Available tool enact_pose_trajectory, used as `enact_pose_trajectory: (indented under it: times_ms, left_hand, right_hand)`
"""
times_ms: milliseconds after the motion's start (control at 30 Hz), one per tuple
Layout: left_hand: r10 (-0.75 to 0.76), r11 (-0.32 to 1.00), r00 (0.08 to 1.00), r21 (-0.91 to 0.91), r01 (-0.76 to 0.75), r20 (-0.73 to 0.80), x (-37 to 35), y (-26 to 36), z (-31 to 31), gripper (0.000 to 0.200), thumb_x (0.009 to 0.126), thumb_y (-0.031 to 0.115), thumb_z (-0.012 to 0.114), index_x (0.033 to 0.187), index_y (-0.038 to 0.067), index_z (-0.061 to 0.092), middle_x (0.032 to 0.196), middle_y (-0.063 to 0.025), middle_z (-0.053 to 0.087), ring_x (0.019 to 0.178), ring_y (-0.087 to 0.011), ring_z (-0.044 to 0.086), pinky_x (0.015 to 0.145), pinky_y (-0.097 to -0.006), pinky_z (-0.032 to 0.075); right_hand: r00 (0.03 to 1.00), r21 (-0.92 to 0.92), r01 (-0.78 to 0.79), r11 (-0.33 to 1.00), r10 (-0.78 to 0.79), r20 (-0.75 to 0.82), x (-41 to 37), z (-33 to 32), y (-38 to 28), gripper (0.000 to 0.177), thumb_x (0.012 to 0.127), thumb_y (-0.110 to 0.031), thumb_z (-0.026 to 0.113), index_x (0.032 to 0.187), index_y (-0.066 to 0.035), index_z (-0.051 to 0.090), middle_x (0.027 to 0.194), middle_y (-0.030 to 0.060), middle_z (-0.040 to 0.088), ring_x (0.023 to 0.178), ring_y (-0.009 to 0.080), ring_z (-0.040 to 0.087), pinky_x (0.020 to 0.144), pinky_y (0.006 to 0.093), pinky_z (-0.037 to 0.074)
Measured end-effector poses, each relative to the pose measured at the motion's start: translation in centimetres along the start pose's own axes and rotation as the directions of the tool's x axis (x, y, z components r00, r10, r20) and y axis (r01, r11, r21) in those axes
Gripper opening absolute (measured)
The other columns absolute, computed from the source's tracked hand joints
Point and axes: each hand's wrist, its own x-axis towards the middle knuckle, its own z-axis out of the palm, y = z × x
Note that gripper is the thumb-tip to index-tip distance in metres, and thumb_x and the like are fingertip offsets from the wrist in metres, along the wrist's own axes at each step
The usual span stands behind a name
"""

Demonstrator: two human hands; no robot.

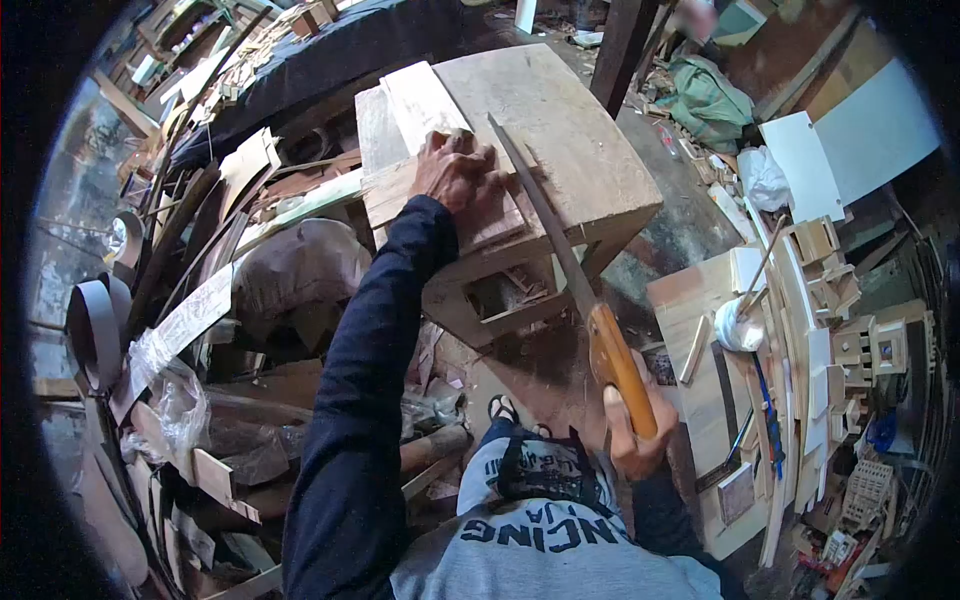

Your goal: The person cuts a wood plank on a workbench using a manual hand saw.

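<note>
At upper centre the left hand [455, 172] lies flat, pinning the board [392, 195]; the right hand [637, 437] clasps the saw [540, 208]. Long straight strokes, fingers clear of teeth, seem best.

1. Saw blade [540, 215]: metal; looked dull grey and matt.
2. Saw handle [620, 365]: wood, orange-brown; carried a slight varnished gloss.
3. Plank [430, 100]: pale bare wood; was unfinished and matt, grain showing.
4. Bench [585, 140]: wood; top appeared worn, scuffed and matt.
5. Sleeve [370, 380]: dark blue cloth; was matt, softly creased.
6. Sheeting [175, 400]: clear plastic; was crumpled and shiny.
7. Bundle [705, 100]: green cloth; was matt.
8. Panel [805, 165]: white board; looked smooth.
</note>
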Motion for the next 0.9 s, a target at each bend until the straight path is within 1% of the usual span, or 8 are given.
enact_pose_trajectory:
  times_ms: [133,233,433,533,633,667,767,900]
  left_hand:
    - [0.006,1.000,1.000,0.030,-0.006,-0.019,-0.2,-0.2,0.6,0.031,0.081,0.042,0.067,0.103,0.021,0.076,0.120,-0.0155,0.061,0.108,-0.0369,0.048,0.097,-0.0457,0.040]
    - [0.001,0.999,1.000,0.050,-0.002,0.021,-0.4,0.1,-0.3,0.032,0.081,0.042,0.068,0.105,0.022,0.077,0.120,-0.0144,0.060,0.109,-0.0361,0.048,0.097,-0.0455,0.040]
    - [-0.004,1.000,1.000,0.000,0.004,0.029,0.6,-1.2,0.8,0.037,0.081,0.046,0.068,0.108,0.022,0.075,0.118,-0.0143,0.059,0.109,-0.0371,0.047,0.098,-0.0468,0.040]
    - [-0.039,0.999,0.995,0.006,0.038,0.094,0.1,0.0,-0.5,0.042,0.082,0.048,0.065,0.111,0.020,0.074,0.121,-0.0151,0.058,0.110,-0.0384,0.046,0.099,-0.0486,0.038]
    - [0.040,0.999,0.998,0.033,-0.038,-0.054,-0.1,1.2,-1.0,0.036,0.084,0.038,0.064,0.102,0.008,0.073,0.107,-0.0203,0.061,0.102,-0.0394,0.051,0.093,-0.0480,0.041]
    - [0.070,0.997,0.995,0.020,-0.069,-0.075,-0.2,0.7,-0.6,0.038,0.085,0.041,0.062,0.104,0.009,0.073,0.106,-0.0204,0.060,0.102,-0.0394,0.051,0.093,-0.0484,0.042]
    - [0.076,0.995,0.995,-0.059,-0.080,-0.065,-0.1,0.9,-1.3,0.041,0.085,0.042,0.062,0.104,0.008,0.072,0.105,-0.0206,0.060,0.102,-0.0402,0.051,0.093,-0.0484,0.041]
    - [-0.018,1.000,0.994,-0.005,0.019,0.105,0.9,-0.6,-0.1,0.037,0.082,0.048,0.066,0.108,0.024,0.076,0.126,-0.0158,0.056,0.113,-0.0390,0.045,0.100,-0.0477,0.038]
  right_hand:
    - [0.991,0.144,-0.132,0.981,0.134,-0.001,4.7,3.0,-0.5,0.037,0.091,-0.013,0.060,0.122,0.005,0.059,0.087,0.0216,0.069,0.076,0.0289,0.070,0.068,0.0358,0.054]
    - [0.998,0.137,-0.054,0.989,0.050,0.032,10.8,6.8,1.6,0.023,0.091,-0.013,0.060,0.109,0.001,0.061,0.076,0.0237,0.061,0.067,0.0326,0.066,0.061,0.0390,0.050]
    - [0.980,0.096,-0.184,0.978,0.175,0.090,0.4,-1.2,-2.0,0.047,0.091,-0.011,0.059,0.133,0.008,0.051,0.107,0.0248,0.068,0.096,0.0299,0.070,0.085,0.0362,0.053]
    - [0.987,0.088,-0.148,0.985,0.142,0.070,1.9,-0.2,-2.4,0.045,0.091,-0.011,0.058,0.132,0.006,0.052,0.105,0.0251,0.068,0.093,0.0284,0.071,0.082,0.0357,0.053]
    - [0.972,0.143,-0.211,0.967,0.192,0.133,10.2,5.3,0.3,0.024,0.091,-0.013,0.061,0.109,0.002,0.062,0.088,0.0230,0.066,0.076,0.0311,0.069,0.066,0.0363,0.052]
    - [0.997,0.194,-0.061,0.979,0.051,0.053,12.5,6.9,0.8,0.024,0.093,-0.012,0.058,0.109,0.005,0.061,0.080,0.0143,0.063,0.069,0.0196,0.056,0.067,0.0319,0.049]
    - [0.984,0.205,-0.160,0.965,0.141,0.104,10.2,5.9,0.8,0.026,0.091,-0.012,0.060,0.112,0.002,0.060,0.088,0.0231,0.065,0.078,0.0359,0.067,0.070,0.0374,0.052]
    - [0.987,0.161,-0.141,0.977,0.127,0.094,1.7,-0.5,-2.3,0.045,0.091,-0.007,0.058,0.133,0.006,0.051,0.114,0.0213,0.067,0.104,0.0258,0.068,0.088,0.0320,0.052]
